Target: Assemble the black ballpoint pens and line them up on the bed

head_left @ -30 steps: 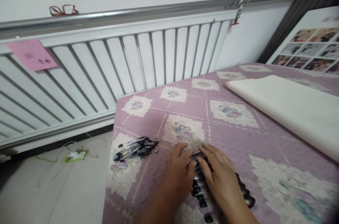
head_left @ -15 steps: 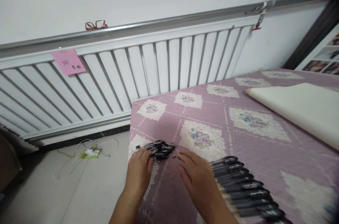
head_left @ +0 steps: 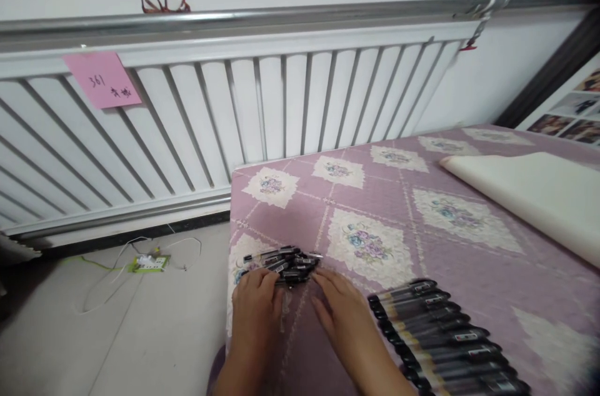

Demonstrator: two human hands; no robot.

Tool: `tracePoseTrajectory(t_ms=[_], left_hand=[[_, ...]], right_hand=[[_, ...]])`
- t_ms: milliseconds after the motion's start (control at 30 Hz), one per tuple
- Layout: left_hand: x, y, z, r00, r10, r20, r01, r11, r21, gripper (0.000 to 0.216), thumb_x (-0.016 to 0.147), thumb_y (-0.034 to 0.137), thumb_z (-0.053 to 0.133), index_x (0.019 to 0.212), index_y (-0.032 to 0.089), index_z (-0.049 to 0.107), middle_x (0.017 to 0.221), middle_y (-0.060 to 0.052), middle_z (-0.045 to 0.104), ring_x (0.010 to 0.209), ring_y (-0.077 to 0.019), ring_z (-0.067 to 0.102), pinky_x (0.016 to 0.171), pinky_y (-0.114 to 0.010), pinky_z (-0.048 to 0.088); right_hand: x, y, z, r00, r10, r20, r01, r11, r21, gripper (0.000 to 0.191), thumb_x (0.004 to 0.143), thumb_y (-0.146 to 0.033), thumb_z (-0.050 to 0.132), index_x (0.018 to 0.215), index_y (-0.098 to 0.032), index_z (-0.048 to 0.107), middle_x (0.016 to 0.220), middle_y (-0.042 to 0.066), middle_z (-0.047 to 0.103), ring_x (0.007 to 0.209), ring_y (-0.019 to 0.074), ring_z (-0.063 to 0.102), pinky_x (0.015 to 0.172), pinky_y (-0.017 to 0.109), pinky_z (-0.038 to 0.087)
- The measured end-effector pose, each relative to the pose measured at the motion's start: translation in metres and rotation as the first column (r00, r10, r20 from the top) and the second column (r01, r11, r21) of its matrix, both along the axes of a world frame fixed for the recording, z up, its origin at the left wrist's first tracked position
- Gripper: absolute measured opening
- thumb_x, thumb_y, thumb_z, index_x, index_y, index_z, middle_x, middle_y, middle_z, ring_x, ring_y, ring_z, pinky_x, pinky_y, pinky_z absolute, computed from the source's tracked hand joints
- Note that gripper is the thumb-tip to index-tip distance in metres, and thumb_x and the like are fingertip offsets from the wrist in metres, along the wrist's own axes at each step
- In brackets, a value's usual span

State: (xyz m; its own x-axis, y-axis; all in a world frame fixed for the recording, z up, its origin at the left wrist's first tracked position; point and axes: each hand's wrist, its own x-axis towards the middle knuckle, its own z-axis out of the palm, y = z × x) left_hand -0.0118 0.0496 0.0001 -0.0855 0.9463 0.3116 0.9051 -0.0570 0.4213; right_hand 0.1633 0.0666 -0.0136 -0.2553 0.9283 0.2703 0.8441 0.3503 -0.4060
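A loose heap of black pens [head_left: 293, 263] lies near the left edge of a bed-like surface with a purple floral cover [head_left: 300, 221]. My left hand [head_left: 257, 299] rests against the heap's near left side, its fingers loosely bent and the tips partly hidden. At the heap's right end is my right hand [head_left: 341, 302], thumb apart from the fingers, with nothing seen in its grasp. To the right of that hand, several black-capped pens [head_left: 445, 333] lie side by side in a slanting row, slightly blurred.
A white radiator [head_left: 272, 102] with a metal pipe [head_left: 281, 16] runs along the wall behind. Glasses [head_left: 164, 4] sit on the pipe, and a pink note [head_left: 103, 79] hangs below. A power strip [head_left: 149, 263] lies on the floor. A cream folded sheet [head_left: 529, 196] is at right.
The camera view has shifted, showing more of the pen row. My hands stay at the heap; the right fingertips are now closer to its right end.
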Motion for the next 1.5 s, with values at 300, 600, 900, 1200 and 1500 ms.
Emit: tracePoseTrajectory(t_ms=[300, 600, 900, 1200, 1500], left_hand=[[0.004, -0.002, 0.003, 1.0, -0.017, 0.015, 0.019, 0.992, -0.125, 0.021, 0.082, 0.015, 0.056, 0.095, 0.025, 0.068, 0.095, -0.004, 0.061, 0.094, -0.023, 0.054, 0.084, -0.037, 0.04], [-0.002, -0.005, -0.004, 0.991, -0.113, 0.069, 0.125, 0.966, -0.226, 0.014, 0.083, 0.021, 0.057, 0.086, 0.026, 0.069, 0.097, -0.004, 0.057, 0.093, -0.0229, 0.052, 0.083, -0.036, 0.039], [-0.007, -0.004, -0.006, 0.998, -0.059, 0.039, 0.066, 0.978, -0.199, 0.017, 0.081, 0.014, 0.057, 0.09, 0.023, 0.068, 0.099, -0.005, 0.057, 0.094, -0.0232, 0.052, 0.084, -0.037, 0.04], [-0.006, -0.01, 0.002, 0.976, -0.212, 0.039, 0.215, 0.943, -0.252, 0.01, 0.082, 0.018, 0.057, 0.078, 0.022, 0.066, 0.085, -0.004, 0.059, 0.087, -0.0225, 0.054, 0.079, -0.035, 0.042], [0.001, -0.013, 0.001, 0.953, -0.301, -0.031, 0.276, 0.906, -0.322, 0.018, 0.077, 0.012, 0.057, 0.083, 0.024, 0.068, 0.089, -0.005, 0.062, 0.09, -0.0237, 0.055, 0.08, -0.038, 0.043]], right_hand=[[-0.006, 0.003, -0.002, 0.997, 0.047, -0.056, -0.044, 0.997, 0.057, 0.033, 0.083, -0.018, 0.052, 0.114, -0.019, 0.061, 0.12, 0.011, 0.063, 0.116, 0.0275, 0.053, 0.098, 0.048, 0.042], [0.003, 0.003, 0.007, 0.99, 0.008, -0.142, 0.001, 0.998, 0.064, 0.025, 0.086, -0.014, 0.044, 0.102, -0.02, 0.063, 0.099, 0.008, 0.067, 0.092, 0.022, 0.061, 0.081, 0.038, 0.049], [-0.015, -0.006, 0.012, 0.982, 0.17, -0.082, -0.179, 0.977, -0.12, 0.017, 0.084, -0.014, 0.054, 0.088, -0.023, 0.068, 0.085, 0.005, 0.066, 0.084, 0.0205, 0.059, 0.075, 0.032, 0.045], [-0.024, -0.01, 0.013, 0.976, 0.151, 0.159, -0.116, 0.971, -0.207, 0.016, 0.084, -0.015, 0.056, 0.088, -0.025, 0.068, 0.09, 0.005, 0.065, 0.089, 0.0237, 0.057, 0.078, 0.037, 0.043], [-0.02, -0.006, 0.009, 0.973, 0.142, 0.183, -0.105, 0.974, -0.2, 0.018, 0.081, -0.012, 0.058, 0.086, -0.026, 0.068, 0.09, 0.005, 0.065, 0.089, 0.0239, 0.058, 0.077, 0.035, 0.043]])
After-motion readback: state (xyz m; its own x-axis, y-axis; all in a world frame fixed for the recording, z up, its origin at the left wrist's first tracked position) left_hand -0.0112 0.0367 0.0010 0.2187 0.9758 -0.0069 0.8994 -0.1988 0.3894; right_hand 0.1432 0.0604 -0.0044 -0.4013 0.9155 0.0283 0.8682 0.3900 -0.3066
